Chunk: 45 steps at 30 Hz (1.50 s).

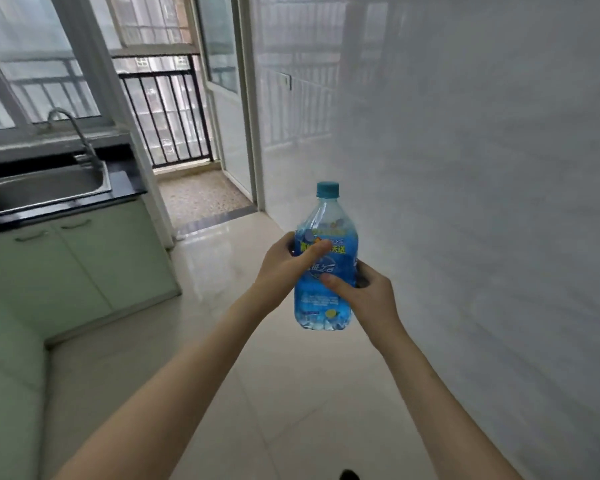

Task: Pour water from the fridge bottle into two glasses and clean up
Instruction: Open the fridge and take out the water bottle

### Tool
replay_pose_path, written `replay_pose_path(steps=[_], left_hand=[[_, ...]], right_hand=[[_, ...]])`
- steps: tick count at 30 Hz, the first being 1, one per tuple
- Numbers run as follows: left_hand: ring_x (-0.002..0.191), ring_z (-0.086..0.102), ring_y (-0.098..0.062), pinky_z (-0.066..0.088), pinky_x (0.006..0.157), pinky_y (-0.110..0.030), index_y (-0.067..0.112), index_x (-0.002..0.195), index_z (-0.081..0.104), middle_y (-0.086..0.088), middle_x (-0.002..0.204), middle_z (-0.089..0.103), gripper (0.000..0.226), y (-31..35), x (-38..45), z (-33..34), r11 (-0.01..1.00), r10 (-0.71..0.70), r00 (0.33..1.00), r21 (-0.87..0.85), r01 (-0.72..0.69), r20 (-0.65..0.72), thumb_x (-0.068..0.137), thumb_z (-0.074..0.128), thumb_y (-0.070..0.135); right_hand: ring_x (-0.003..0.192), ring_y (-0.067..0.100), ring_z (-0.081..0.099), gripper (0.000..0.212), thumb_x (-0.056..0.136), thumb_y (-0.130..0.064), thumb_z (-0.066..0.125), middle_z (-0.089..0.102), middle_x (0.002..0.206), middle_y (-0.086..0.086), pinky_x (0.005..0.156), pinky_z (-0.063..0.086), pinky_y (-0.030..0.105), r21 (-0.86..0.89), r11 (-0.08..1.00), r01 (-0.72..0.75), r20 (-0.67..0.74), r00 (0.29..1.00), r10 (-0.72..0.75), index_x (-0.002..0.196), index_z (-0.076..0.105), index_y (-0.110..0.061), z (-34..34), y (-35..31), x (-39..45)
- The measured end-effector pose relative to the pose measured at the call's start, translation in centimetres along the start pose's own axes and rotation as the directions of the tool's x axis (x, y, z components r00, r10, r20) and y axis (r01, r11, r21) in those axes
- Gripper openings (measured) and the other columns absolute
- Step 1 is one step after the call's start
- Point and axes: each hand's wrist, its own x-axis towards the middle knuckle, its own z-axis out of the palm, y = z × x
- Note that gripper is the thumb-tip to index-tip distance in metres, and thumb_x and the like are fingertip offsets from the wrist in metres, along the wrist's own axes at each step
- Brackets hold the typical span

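A clear plastic bottle [326, 303] with a blue label and a blue screw cap stands upright in mid-air in front of me, cap on. My left hand [284, 263] grips its left side, thumb across the label. Lower on the right side, my right hand [364, 294] wraps the bottle, thumb pressed on the label. Both arms are stretched out over the tiled floor. No glasses are in view.
A steel sink [45, 187] with a tall tap [77, 133] sits in a black counter [125, 183] at the left, above pale green cabinet doors [84, 261]. A white tiled wall [465, 168] runs along the right. An open balcony door [222, 109] and railing lie ahead.
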Motion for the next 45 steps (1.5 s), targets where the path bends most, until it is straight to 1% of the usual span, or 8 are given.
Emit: replay_pose_path(steps=[5,9,18,21,29,36,41,45], left_hand=[[0.087,0.070,-0.008,0.054,0.066,-0.018,0.019,0.115,0.059,0.004,0.104,0.070,0.066,-1.1,3.0,-5.3,0.999,-0.011,0.980,0.032,0.017,-0.197,0.064,0.067,0.058],[0.083,0.071,-0.007,0.054,0.064,-0.017,0.022,0.106,0.061,0.005,0.097,0.071,0.039,-1.1,5.6,-9.0,0.999,-0.034,0.930,0.021,0.044,-0.367,0.075,0.072,0.043],[0.084,0.071,-0.015,0.055,0.065,-0.021,0.010,0.113,0.060,-0.003,0.098,0.071,0.045,-0.5,6.9,-17.1,1.000,0.005,0.723,0.025,0.018,-0.691,0.077,0.071,0.036],[0.081,0.071,-0.012,0.054,0.065,-0.020,0.010,0.111,0.061,-0.002,0.095,0.071,0.038,-1.1,5.6,-20.0,0.998,-0.005,0.635,0.033,0.047,-0.772,0.081,0.070,0.031],[0.085,0.071,-0.013,0.057,0.072,-0.028,0.019,0.105,0.064,0.000,0.095,0.073,0.059,-3.8,0.2,-29.9,0.994,-0.035,0.407,0.009,0.106,-0.913,0.060,0.072,0.057],[0.080,0.071,-0.009,0.052,0.062,-0.017,0.016,0.103,0.066,0.004,0.089,0.074,0.040,-4.2,-4.5,-43.5,0.995,-0.028,0.263,0.000,0.105,-0.964,0.075,0.076,0.043],[0.086,0.071,-0.014,0.057,0.076,-0.031,0.014,0.103,0.065,0.000,0.096,0.073,0.069,-2.0,-7.5,-52.7,0.993,0.025,0.183,0.046,0.113,-0.983,0.054,0.075,0.061],[0.092,0.071,-0.022,0.057,0.082,-0.040,0.011,0.108,0.064,-0.007,0.101,0.073,0.072,-2.1,-9.5,-58.2,0.997,0.003,0.150,0.014,0.072,-0.989,0.055,0.077,0.058]], right_hand=[[0.088,0.008,0.072,0.052,0.056,-0.053,0.081,0.074,0.095,-0.013,0.066,0.057,0.020,0.015,1.000,-0.004,0.203,0.979,0.001,0.103,0.066,-0.034,4.9,1.0,6.2],[0.088,0.008,0.072,0.042,0.069,-0.034,0.085,0.075,0.096,-0.012,0.067,0.058,0.021,0.044,0.999,-0.027,0.376,0.927,0.008,0.107,0.068,-0.027,8.6,1.3,11.7],[0.088,0.008,0.073,0.044,0.059,-0.040,0.085,0.076,0.096,-0.009,0.066,0.056,0.017,0.081,0.996,-0.043,0.712,0.702,-0.028,0.100,0.070,-0.031,18.9,0.4,19.2],[0.086,0.007,0.073,0.033,0.069,-0.027,0.085,0.076,0.094,-0.009,0.064,0.055,0.015,0.078,0.995,-0.059,0.792,0.610,-0.026,0.099,0.070,-0.031,22.9,1.2,19.4],[0.089,0.014,0.073,0.036,0.067,-0.030,0.087,0.076,0.096,-0.002,0.067,0.056,0.019,0.062,0.991,-0.118,0.922,0.388,-0.012,0.101,0.075,-0.027,35.7,4.1,17.7],[0.089,0.014,0.074,0.034,0.069,-0.031,0.086,0.076,0.097,-0.002,0.069,0.057,0.020,0.059,0.995,-0.082,0.966,0.256,-0.036,0.100,0.074,-0.028,51.1,4.2,15.0],[0.088,0.015,0.074,0.032,0.070,-0.032,0.086,0.077,0.096,-0.002,0.067,0.057,0.021,0.098,0.992,-0.084,0.977,0.199,-0.079,0.099,0.074,-0.026,61.5,2.4,13.0],[0.087,0.015,0.074,0.034,0.073,-0.026,0.086,0.077,0.095,-0.003,0.067,0.057,0.019,0.082,0.992,-0.099,0.988,0.142,-0.068,0.104,0.072,-0.021,68.1,2.7,11.5]])
